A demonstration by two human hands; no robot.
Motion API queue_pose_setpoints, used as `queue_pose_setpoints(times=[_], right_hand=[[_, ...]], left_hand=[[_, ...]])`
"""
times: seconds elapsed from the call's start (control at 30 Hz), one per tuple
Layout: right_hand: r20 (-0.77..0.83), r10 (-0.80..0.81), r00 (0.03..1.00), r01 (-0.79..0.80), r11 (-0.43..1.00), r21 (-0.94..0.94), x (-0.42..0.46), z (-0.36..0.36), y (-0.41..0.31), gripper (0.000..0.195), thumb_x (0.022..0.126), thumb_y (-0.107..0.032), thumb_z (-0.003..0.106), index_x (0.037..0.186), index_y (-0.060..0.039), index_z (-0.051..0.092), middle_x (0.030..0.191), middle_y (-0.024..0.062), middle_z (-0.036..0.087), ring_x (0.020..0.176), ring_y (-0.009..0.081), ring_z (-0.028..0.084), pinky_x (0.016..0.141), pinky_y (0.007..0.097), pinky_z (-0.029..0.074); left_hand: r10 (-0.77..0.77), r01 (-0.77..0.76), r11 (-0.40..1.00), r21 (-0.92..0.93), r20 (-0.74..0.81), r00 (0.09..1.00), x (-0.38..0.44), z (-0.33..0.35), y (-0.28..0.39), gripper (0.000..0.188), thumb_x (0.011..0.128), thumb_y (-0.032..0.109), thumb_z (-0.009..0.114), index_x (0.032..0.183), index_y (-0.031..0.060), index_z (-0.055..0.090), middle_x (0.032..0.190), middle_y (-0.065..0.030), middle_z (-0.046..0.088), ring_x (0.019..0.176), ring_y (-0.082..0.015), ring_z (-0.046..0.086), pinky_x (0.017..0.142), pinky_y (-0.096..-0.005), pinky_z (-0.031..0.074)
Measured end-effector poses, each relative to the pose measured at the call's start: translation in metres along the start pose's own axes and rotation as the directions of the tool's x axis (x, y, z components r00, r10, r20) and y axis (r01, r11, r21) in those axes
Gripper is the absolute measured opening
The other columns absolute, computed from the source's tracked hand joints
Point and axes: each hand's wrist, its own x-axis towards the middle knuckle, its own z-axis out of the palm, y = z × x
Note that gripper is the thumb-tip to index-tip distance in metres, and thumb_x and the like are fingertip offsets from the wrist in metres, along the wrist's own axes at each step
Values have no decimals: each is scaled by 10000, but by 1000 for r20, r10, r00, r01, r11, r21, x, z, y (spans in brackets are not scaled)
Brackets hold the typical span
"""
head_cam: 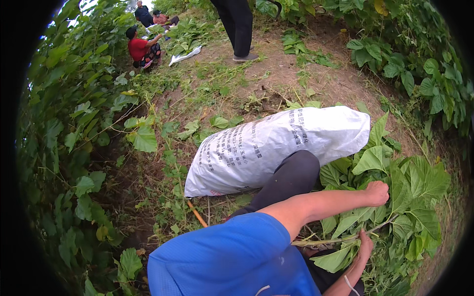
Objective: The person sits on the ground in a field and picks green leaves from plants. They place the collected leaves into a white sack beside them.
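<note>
My right hand point(364, 245) grips a cut leafy branch point(335, 241) from below, its thumb against the stem. The broad green leaves look like mulberry. Above the stem, my left hand point(377, 193) is curled into a fist at the edge of the large leaves point(403, 188); whether anything is inside it is hidden. A full white woven plastic sack point(229, 159), bearing printed writing, lies on its side against my bent knee point(300, 166). More picked leaves point(335, 172) are heaped between the sack and my hands.
An orange-brown stick point(197, 214) pokes out below the sack. Dense leafy plants point(55, 148) line both sides of the dirt path point(274, 72). A person in dark trousers point(237, 29) stands ahead. Farther off, people sit near leaf piles point(189, 35) and a white sheet point(185, 55).
</note>
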Motion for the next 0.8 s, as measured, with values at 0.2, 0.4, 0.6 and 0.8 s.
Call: queue_pose_setpoints(times=[0.2,0.4,0.6,0.8], right_hand=[[-159,-398,904,314,867,-388,-16,-13,-38,355,929,-325,717,968,27,705,734,29,597,692,129,528,649,294,433],[-164,-471,867,499,831,247,-61,12,-112,387,1027,-323,581,1126,40,669,1003,57,678,874,112,607,772,248,475],[-182,-492,851,522,764,380,-63,31,-140,398,1036,-327,566,1164,38,658,1054,62,676,907,110,620,787,237,487],[-308,-549,777,627,716,308,-60,46,-158,408,1033,-347,572,1169,30,652,918,23,627,816,96,586,740,230,473]], left_hand=[[286,-288,957,33,54,957,-14,-43,38,236,792,144,548,664,-39,625,690,-280,626,683,-465,643,665,-527,522],[337,-271,910,-315,180,924,-68,-66,70,263,858,183,581,765,-51,659,724,-252,657,711,-408,665,692,-473,526],[157,-38,658,-752,87,984,-78,-76,68,319,918,252,655,986,-59,663,798,-149,706,753,-284,694,697,-406,534],[299,-288,751,-593,-83,951,-93,-85,54,576,911,343,693,1315,-40,546,1144,-197,656,1101,-219,623,915,-393,499]])
